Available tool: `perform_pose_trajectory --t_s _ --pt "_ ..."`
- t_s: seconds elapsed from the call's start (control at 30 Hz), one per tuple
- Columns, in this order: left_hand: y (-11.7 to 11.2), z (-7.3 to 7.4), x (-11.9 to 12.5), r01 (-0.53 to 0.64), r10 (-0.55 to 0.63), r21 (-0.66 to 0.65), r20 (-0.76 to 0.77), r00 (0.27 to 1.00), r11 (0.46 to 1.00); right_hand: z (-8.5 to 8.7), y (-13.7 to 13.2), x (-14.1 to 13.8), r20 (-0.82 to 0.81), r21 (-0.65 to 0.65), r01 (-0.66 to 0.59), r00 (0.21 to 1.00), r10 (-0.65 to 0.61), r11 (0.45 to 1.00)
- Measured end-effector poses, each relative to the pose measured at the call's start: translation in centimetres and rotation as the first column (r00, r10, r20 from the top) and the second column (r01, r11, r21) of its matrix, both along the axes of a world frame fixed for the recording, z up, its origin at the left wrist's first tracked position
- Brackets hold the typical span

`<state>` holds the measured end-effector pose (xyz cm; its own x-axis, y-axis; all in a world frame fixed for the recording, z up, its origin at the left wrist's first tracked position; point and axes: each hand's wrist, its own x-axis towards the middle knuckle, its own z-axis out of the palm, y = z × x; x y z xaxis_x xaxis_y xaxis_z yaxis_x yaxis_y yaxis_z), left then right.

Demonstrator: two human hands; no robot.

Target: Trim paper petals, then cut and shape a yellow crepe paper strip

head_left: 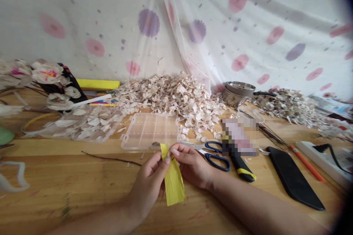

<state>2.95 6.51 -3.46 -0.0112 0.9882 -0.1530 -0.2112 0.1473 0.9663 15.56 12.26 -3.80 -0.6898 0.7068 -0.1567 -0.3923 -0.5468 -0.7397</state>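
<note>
A strip of yellow crepe paper (175, 185) hangs from the fingers of both my hands, above the wooden table. My left hand (150, 174) is closed, its thumb pressed on the strip's left side near the top. My right hand (190, 161) pinches the upper right edge with thumb and forefinger. Between the fingertips a small dark bit shows, too small to make out. Just beyond my right hand lie scissors (220, 161) with dark blue handles. A thin brown twig (110, 158) rests left of my left hand.
A clear compartment box (151, 128) stands ahead, before a heap of pale petal-like flakes (171, 95). On the right lie a black-and-yellow handle (245, 170), a black sheath (295, 178), an orange pencil (307, 163) and a white power strip (320, 158). White flowers (48, 71) stand at left.
</note>
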Motion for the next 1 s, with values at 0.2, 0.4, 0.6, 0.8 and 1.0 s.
perform_pose_trajectory --t_s 0.2,0.4,0.6,0.8,1.0 --pt "-0.01 0.56 -0.17 -0.144 0.145 0.054 -0.015 0.989 0.988 -0.26 0.07 -0.16 0.025 0.050 0.017 1.000 -0.018 0.999" --pt "0.10 0.41 -0.13 -0.139 0.140 0.036 -0.024 0.990 0.990 -0.45 0.19 -0.43 0.021 0.068 0.063 0.998 -0.065 0.996" --pt "-0.05 0.35 -0.08 -0.106 0.106 0.037 -0.001 0.994 0.994 -0.47 0.19 -0.35 0.023 0.054 0.080 0.996 -0.082 0.995" --pt "0.07 0.59 -0.02 -0.053 0.056 0.066 -0.045 0.997 0.996 -0.18 0.18 -0.36 0.031 0.103 0.045 0.998 -0.049 0.994" --pt "0.17 0.61 0.14 -0.067 0.068 0.034 -0.037 0.997 0.997 -0.72 0.02 -0.59 0.002 0.109 0.092 0.996 -0.093 0.990"
